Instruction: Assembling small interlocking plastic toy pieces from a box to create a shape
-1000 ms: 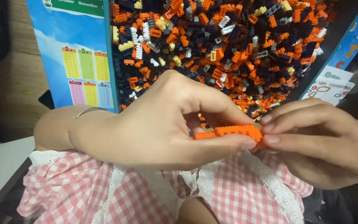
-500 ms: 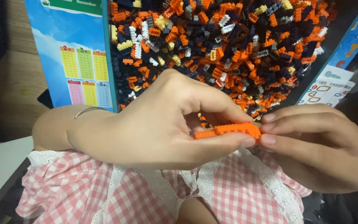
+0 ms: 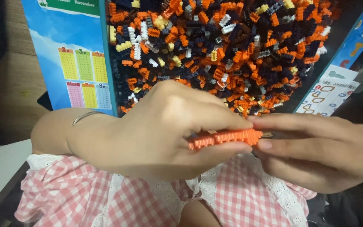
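A short row of joined orange micro bricks (image 3: 225,138) is pinched between both hands just above my lap. My left hand (image 3: 160,130) grips its left end between thumb and forefinger, and a thin bracelet circles that wrist. My right hand (image 3: 316,149) holds the right end with fingers stretched flat along it. Behind the hands lies a large heap of tiny loose bricks (image 3: 215,46) in orange, black, white and yellow.
A blue box lid with coloured number tables (image 3: 74,63) stands at the left of the heap. A white sheet with coloured outline shapes (image 3: 330,90) lies at the right. A pink-and-white checked dress (image 3: 106,197) covers my lap below the hands.
Both hands stay on the orange brick row in nearly the same place. The fingers have shifted only slightly.
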